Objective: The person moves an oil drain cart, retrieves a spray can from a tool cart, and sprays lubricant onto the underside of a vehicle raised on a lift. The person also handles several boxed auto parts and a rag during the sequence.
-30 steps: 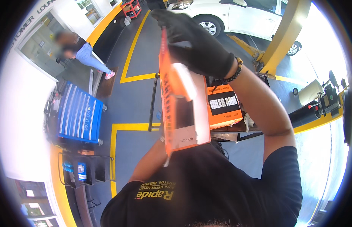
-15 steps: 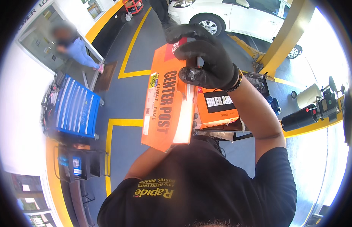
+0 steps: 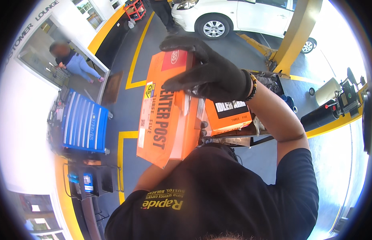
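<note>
On your right hand [image 3: 208,76], the glove looks matt, like coated cloth. The box [image 3: 158,116] before you is smooth paper card. Your shirt [image 3: 226,196] is dull cloth. Beyond, the car [image 3: 256,18] shines with glossy paint, the post [image 3: 296,40] looks like painted metal, and the floor [image 3: 132,158] smooth.
</note>
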`<state>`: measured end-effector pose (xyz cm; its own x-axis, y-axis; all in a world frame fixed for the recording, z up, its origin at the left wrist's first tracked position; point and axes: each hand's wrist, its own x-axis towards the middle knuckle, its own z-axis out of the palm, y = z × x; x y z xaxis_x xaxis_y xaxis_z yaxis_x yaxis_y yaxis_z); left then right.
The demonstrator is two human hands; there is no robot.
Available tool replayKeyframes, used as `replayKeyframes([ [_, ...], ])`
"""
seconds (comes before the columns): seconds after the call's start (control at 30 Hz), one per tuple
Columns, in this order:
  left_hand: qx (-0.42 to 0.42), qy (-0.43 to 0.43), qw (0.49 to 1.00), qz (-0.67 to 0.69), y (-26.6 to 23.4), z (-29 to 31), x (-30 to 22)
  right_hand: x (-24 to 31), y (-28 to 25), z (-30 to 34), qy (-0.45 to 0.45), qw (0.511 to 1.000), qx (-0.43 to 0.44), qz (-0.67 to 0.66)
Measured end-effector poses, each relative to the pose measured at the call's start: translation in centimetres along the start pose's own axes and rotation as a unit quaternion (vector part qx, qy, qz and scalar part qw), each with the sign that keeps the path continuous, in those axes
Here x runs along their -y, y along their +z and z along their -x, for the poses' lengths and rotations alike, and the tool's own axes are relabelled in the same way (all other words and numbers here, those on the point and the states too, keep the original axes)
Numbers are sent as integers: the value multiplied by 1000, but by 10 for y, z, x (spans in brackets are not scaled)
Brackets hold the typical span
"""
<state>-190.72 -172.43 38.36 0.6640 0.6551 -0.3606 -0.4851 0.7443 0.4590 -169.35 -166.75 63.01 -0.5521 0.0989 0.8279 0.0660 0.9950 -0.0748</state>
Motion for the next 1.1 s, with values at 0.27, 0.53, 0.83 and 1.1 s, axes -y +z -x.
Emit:
replayKeyframes([
  [0.27,14,84,988,-128,15,11,5,10,5,25,136,981,-57,-122],
  [0.53,217,24,964,152,-35,-19,-8,38,51,61,354,898,-221,-137],
  [0.83,172,40,974,142,-59,-5,-6,91,92,68,406,856,-268,-174],
  [1.1,109,76,978,160,-101,29,-3,90,106,196,361,909,-203,-54],
])
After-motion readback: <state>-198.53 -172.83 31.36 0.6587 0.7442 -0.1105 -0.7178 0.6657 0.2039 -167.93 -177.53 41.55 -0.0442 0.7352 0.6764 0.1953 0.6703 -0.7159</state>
